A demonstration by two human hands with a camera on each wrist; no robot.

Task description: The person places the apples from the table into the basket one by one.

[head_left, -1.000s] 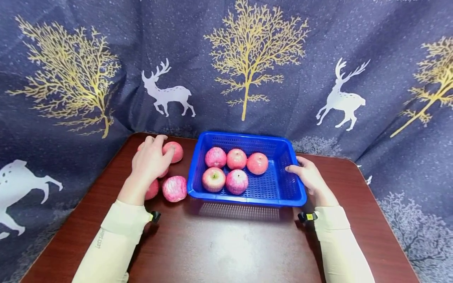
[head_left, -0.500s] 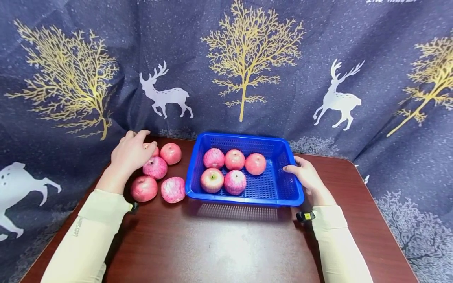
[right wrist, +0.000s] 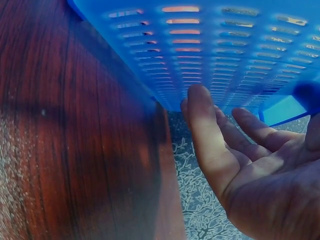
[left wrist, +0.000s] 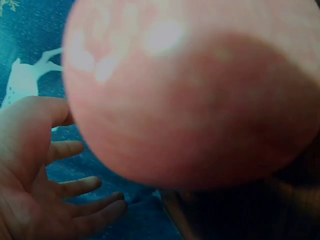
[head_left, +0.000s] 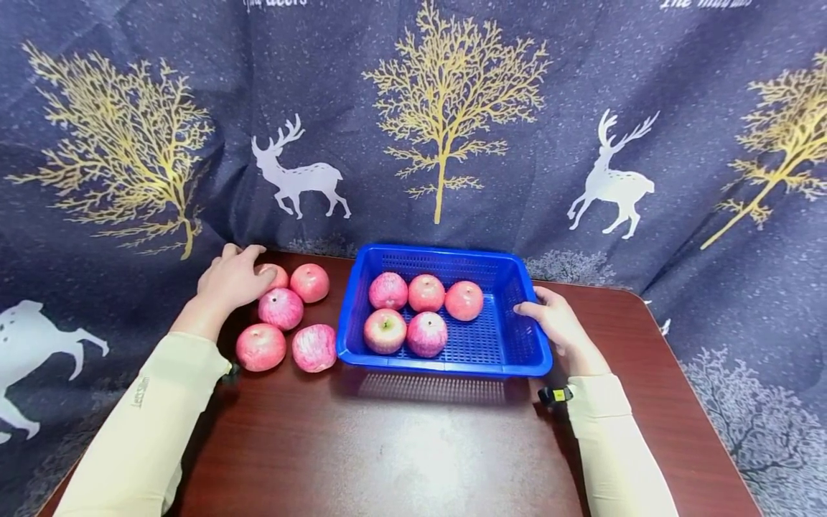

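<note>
A blue slotted basket (head_left: pixel 526 345) on the dark wooden table (head_left: pixel 413 445) holds several pink-red apples (head_left: pixel 426 334). Left of it lie several more apples (head_left: pixel 314 347). My left hand (head_left: pixel 242 262) rests at the far-left apple (head_left: pixel 276 273), fingers loosely spread and gripping nothing. In the left wrist view a blurred apple (left wrist: pixel 190 95) fills the frame beside the open left hand (left wrist: pixel 75 175). My right hand (head_left: pixel 539 309) lies against the basket's right wall, thumb on the rim. The right wrist view shows its straight fingers (right wrist: pixel 205 125) at the basket wall (right wrist: pixel 225 45).
A dark blue cloth (head_left: pixel 581 108) printed with gold trees and white deer hangs close behind the table and drapes down both sides. The table's rounded far-right corner (head_left: pixel 636 298) lies just past my right hand. Bare wood (head_left: pixel 413 459) stretches in front of the basket.
My left hand has moved left and back, off the apples near the basket to the far-left apple, uncovering two apples. The right hand has stayed at the basket.
</note>
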